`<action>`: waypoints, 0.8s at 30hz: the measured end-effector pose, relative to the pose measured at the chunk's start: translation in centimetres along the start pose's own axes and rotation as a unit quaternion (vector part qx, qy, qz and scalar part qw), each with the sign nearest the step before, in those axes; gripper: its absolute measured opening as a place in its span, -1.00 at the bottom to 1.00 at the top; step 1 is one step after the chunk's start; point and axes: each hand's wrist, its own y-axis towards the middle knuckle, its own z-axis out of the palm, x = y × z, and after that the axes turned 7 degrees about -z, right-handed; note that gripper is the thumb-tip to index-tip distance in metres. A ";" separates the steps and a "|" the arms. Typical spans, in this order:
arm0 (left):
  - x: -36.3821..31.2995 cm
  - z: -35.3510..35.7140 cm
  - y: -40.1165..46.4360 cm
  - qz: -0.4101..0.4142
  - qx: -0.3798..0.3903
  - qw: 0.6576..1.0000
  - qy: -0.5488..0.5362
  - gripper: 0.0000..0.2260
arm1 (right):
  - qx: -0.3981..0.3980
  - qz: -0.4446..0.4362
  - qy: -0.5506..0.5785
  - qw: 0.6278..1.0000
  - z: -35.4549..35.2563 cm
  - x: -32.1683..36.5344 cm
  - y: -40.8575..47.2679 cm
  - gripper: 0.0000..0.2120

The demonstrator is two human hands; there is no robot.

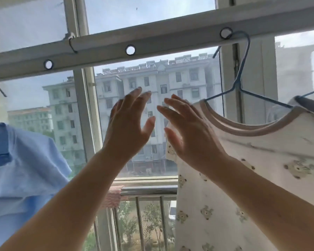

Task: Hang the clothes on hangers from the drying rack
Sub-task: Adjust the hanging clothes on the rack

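Overhead, both hands' grip slack and empty (left hand, right hand) beside bear-print top.

Both arms raised, left hand and right hand empty, fingers spread

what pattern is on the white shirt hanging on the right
Small bears scattered over white fabric on the shirt, with a beige neckline trim; the head view shows it.

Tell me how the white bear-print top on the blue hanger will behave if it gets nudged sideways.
The bear-print top looks thin and soft, so it would probably fold and ripple rather than resist. It hangs from a thin blue hanger hooked through one hole in the rack bar, so it would likely swing. Its wide neckline could slide along the hanger.
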 end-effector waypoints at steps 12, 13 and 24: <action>11.8 -12.2 -3.2 -0.082 -0.075 0.948 0.297 -0.56 | 0.036 -0.060 0.190 0.979 7.9 11.9 6.2 -0.58; 12.8 -13.2 -3.3 -0.098 -0.075 0.936 0.329 -0.55 | 0.040 -0.062 0.200 0.977 8.4 12.7 6.6 -0.58; 22.5 -20.6 -3.5 -0.303 0.117 0.843 0.430 -0.92 | 0.124 -0.010 0.305 0.944 14.0 18.9 9.0 -0.61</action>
